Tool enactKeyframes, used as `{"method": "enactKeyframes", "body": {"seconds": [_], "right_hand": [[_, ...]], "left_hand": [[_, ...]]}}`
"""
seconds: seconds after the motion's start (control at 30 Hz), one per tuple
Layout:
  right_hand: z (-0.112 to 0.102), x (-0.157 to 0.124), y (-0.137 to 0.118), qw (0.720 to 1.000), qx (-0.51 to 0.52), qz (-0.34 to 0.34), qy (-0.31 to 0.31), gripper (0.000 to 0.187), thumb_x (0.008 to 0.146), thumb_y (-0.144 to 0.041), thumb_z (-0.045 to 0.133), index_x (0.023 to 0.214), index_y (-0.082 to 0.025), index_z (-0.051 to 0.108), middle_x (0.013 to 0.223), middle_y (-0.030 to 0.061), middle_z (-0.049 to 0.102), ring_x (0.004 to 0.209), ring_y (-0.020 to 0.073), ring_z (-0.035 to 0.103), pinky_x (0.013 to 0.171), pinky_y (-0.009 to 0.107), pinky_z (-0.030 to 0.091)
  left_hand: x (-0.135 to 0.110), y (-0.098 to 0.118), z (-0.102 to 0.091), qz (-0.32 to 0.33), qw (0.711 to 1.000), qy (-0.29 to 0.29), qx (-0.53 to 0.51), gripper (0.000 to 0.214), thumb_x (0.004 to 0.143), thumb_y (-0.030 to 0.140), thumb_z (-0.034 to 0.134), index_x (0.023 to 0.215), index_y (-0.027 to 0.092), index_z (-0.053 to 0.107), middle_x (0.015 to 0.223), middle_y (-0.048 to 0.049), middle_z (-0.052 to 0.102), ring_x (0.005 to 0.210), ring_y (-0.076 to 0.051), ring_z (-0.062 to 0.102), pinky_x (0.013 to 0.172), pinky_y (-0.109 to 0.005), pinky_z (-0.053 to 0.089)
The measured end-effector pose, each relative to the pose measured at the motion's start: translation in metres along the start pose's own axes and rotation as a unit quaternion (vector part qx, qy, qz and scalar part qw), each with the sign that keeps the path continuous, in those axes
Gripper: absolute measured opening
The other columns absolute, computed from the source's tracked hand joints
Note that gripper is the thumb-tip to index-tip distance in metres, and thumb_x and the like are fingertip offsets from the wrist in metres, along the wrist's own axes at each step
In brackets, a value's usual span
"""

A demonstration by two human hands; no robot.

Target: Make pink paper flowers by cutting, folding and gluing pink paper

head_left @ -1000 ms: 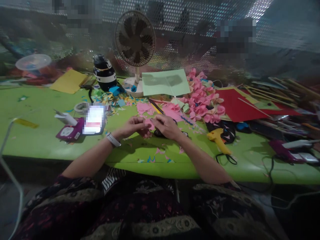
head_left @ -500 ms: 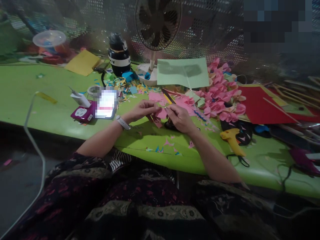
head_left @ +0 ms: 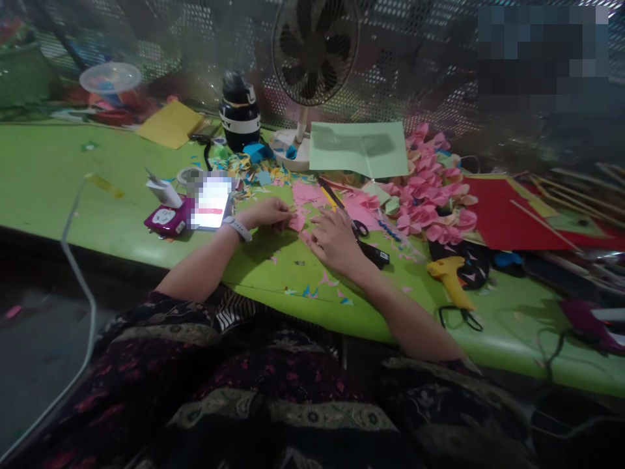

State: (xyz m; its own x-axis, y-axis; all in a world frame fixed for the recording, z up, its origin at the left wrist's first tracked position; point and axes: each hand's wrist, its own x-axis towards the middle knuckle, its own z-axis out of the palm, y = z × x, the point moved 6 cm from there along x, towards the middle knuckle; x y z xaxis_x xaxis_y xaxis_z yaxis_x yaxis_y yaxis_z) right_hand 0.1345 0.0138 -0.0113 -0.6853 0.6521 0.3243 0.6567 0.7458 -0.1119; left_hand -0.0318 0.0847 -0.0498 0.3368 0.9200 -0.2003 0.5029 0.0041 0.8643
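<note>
My left hand (head_left: 274, 213), with a pale watch on its wrist, has curled fingers pinching the edge of a small pink paper piece (head_left: 297, 222) low over the green table (head_left: 266, 267). Just to the right, my right hand (head_left: 334, 241) is open, palm down, with its fingers spread and nothing visible in them. Beyond its fingers lie black-handled scissors (head_left: 360, 228) and a yellow-and-black stick-shaped tool (head_left: 329, 195). A black object (head_left: 375, 255) shows beside the right wrist. Pink paper sheets (head_left: 308, 193) lie behind both hands.
A phone (head_left: 213, 202) and a purple power socket (head_left: 168, 218) stand left. Behind are a black bottle (head_left: 240, 117), a fan (head_left: 315, 52) and a green sheet (head_left: 359, 148). Pink paper petals (head_left: 434, 189), red paper (head_left: 512, 212) and a yellow glue gun (head_left: 453, 280) lie right.
My hands have come apart. The right hand has opened and lowered toward the table, while the left keeps the pink paper. The scissors' handle and black object now show more.
</note>
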Motion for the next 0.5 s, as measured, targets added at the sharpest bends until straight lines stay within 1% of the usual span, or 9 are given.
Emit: {"method": "enactKeyframes", "body": {"seconds": [0.03, 0.07, 0.13, 0.17, 0.23, 0.3, 0.33, 0.37, 0.5], "right_hand": [[-0.007, 0.0, 0.002, 0.999, 0.025, 0.005, 0.027, 0.024, 0.097, -0.031, 0.055, 0.084, -0.02, 0.072, 0.121, 0.0122, 0.07, 0.134, 0.0335, 0.049, 0.116, 0.062, 0.03], [-0.014, 0.0, 0.004, 0.997, 0.05, 0.014, 0.058, 0.021, 0.095, -0.03, 0.057, 0.082, -0.021, 0.071, 0.119, 0.011, 0.071, 0.131, 0.0326, 0.051, 0.115, 0.061, 0.031], [-0.03, 0.0, 0.012, 0.985, 0.1, 0.046, 0.134, 0.017, 0.092, -0.03, 0.061, 0.078, -0.022, 0.066, 0.114, 0.0088, 0.072, 0.123, 0.0301, 0.057, 0.11, 0.058, 0.037], [-0.038, -0.001, 0.017, 0.975, 0.121, 0.064, 0.174, 0.016, 0.091, -0.03, 0.062, 0.077, -0.023, 0.064, 0.111, 0.0081, 0.073, 0.118, 0.0289, 0.059, 0.107, 0.056, 0.04], [-0.049, -0.004, 0.024, 0.954, 0.153, 0.09, 0.241, 0.016, 0.09, -0.03, 0.062, 0.076, -0.024, 0.062, 0.106, 0.0071, 0.073, 0.112, 0.027, 0.062, 0.103, 0.052, 0.044], [-0.052, -0.005, 0.028, 0.942, 0.169, 0.102, 0.271, 0.016, 0.089, -0.031, 0.063, 0.075, -0.024, 0.06, 0.104, 0.0066, 0.073, 0.11, 0.0263, 0.063, 0.101, 0.05, 0.045], [-0.051, -0.004, 0.029, 0.941, 0.173, 0.103, 0.272, 0.016, 0.089, -0.031, 0.062, 0.074, -0.024, 0.06, 0.103, 0.0065, 0.072, 0.109, 0.0262, 0.063, 0.101, 0.05, 0.045], [-0.05, -0.004, 0.029, 0.942, 0.176, 0.101, 0.268, 0.017, 0.089, -0.031, 0.062, 0.074, -0.024, 0.06, 0.103, 0.0063, 0.072, 0.109, 0.0262, 0.063, 0.101, 0.05, 0.045], [-0.047, -0.002, 0.026, 0.949, 0.174, 0.076, 0.25, 0.017, 0.092, -0.034, 0.06, 0.078, -0.024, 0.06, 0.102, 0.007, 0.072, 0.108, 0.0265, 0.063, 0.101, 0.051, 0.045]], "left_hand": [[-0.002, 0.004, -0.005, 0.013, 0.999, 0.045, 0.005, 0.042, 0.078, 0.047, 0.076, 0.054, 0.016, 0.06, 0.044, -0.0012, 0.058, 0.036, -0.009, 0.047, 0.041, -0.021, 0.032], [-0.005, 0.01, -0.011, 0.036, 0.994, 0.105, -0.003, 0.042, 0.076, 0.051, 0.077, 0.057, 0.017, 0.061, 0.042, 0.0006, 0.055, 0.036, -0.009, 0.046, 0.041, -0.021, 0.031], [-0.018, 0.026, -0.023, 0.105, 0.965, 0.234, -0.06, 0.045, 0.079, 0.058, 0.073, 0.065, 0.016, 0.064, 0.043, 0.0024, 0.053, 0.039, -0.008, 0.049, 0.044, -0.019, 0.035], [-0.023, 0.032, -0.021, 0.121, 0.96, 0.233, -0.103, 0.049, 0.084, 0.062, 0.065, 0.068, 0.016, 0.065, 0.046, 0.0004, 0.057, 0.042, -0.008, 0.053, 0.046, -0.019, 0.039], [-0.026, 0.042, -0.002, 0.125, 0.966, 0.13, -0.186, 0.056, 0.087, 0.067, 0.058, 0.074, 0.013, 0.068, 0.06, -0.0056, 0.067, 0.054, -0.011, 0.063, 0.056, -0.022, 0.05], [-0.028, 0.049, 0.02, 0.117, 0.959, 0.038, -0.257, 0.053, 0.082, 0.066, 0.066, 0.078, 0.013, 0.07, 0.07, -0.007, 0.071, 0.064, -0.013, 0.068, 0.067, -0.026, 0.056], [-0.029, 0.05, 0.028, 0.115, 0.951, 0.017, -0.286, 0.049, 0.079, 0.061, 0.072, 0.082, 0.013, 0.071, 0.075, -0.0064, 0.073, 0.069, -0.013, 0.068, 0.072, -0.027, 0.057], [-0.029, 0.051, 0.034, 0.114, 0.943, 0.012, -0.311, 0.043, 0.077, 0.056, 0.077, 0.084, 0.014, 0.071, 0.078, -0.0053, 0.073, 0.071, -0.012, 0.068, 0.075, -0.028, 0.057], [-0.026, 0.044, 0.04, 0.102, 0.923, 0.045, -0.369, 0.033, 0.078, 0.045, 0.079, 0.074, 0.014, 0.067, 0.069, 0.0002, 0.067, 0.06, -0.007, 0.061, 0.07, -0.024, 0.056]]}}
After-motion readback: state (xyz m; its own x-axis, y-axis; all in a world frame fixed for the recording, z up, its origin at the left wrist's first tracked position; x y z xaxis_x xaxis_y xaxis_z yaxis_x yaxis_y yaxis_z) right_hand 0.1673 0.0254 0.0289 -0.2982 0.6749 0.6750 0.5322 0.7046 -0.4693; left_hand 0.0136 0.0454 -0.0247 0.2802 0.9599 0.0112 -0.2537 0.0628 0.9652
